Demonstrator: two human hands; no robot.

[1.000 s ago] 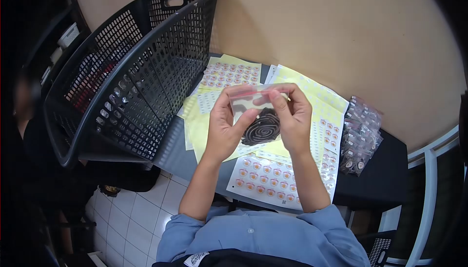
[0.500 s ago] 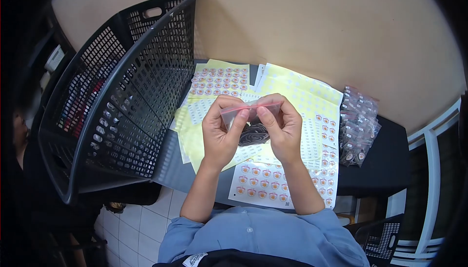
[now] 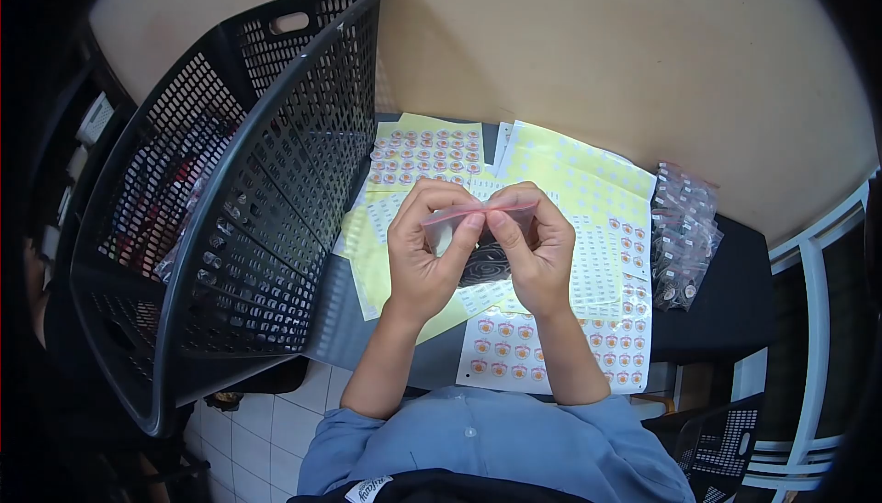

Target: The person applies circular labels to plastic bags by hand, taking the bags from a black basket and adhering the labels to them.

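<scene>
Both hands pinch the red-edged top of a clear zip bag (image 3: 484,269), which has a dark coiled item inside. My left hand (image 3: 428,250) grips the strip from the left, its thumb near the middle. My right hand (image 3: 533,250) holds it from the right, and the two thumbs nearly meet at the seal. Under the hands lie yellow and white sticker sheets (image 3: 496,347) printed with round orange-and-pink labels. Parts of the sheets are hidden by my hands and forearms.
A large dark plastic basket (image 3: 248,172) with items inside stands tilted on the left. Several filled zip bags (image 3: 684,237) are piled at the right of the dark table (image 3: 735,292). A beige wall (image 3: 588,53) rises behind. Part of another person (image 3: 35,264) shows at the far left.
My thumbs have come together at the middle of the bag's red strip. The basket, sheets and pile appear shifted slightly in view as the camera moved.
</scene>
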